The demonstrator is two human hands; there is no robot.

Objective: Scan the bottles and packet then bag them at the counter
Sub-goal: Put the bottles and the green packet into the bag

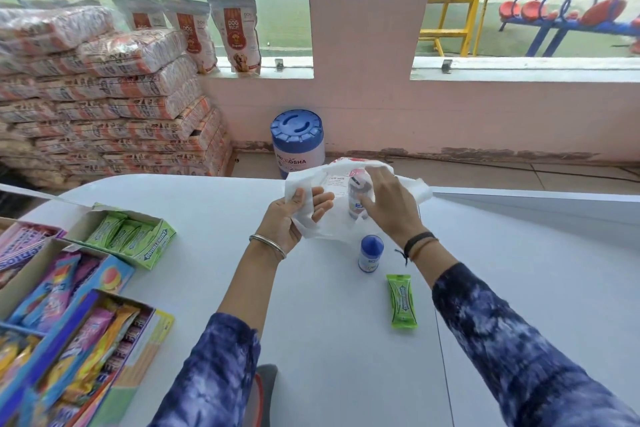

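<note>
Two bottles: one stands upright on the counter [346,340], blue-capped bottle [370,253], just nearer the person than the bag; the other, bottle in the bag [356,198], shows through the thin plastic.
Bag: white plastic bag [346,198] is held up off the counter at its far edge, mouth spread between both hands.
Left hand: left hand [291,218] pinches the bag's left edge, thumb over the plastic, fingers curled behind it.
Right hand: right hand [388,204] reaches over the bag's right side, fingers closed around the bottle in the bag.
Packet: green gum packet [401,300] lies flat, just nearer the person and right of the blue-capped bottle, apart from it.
Display boxes: candy boxes [69,288] sit well left of the bag.
</note>
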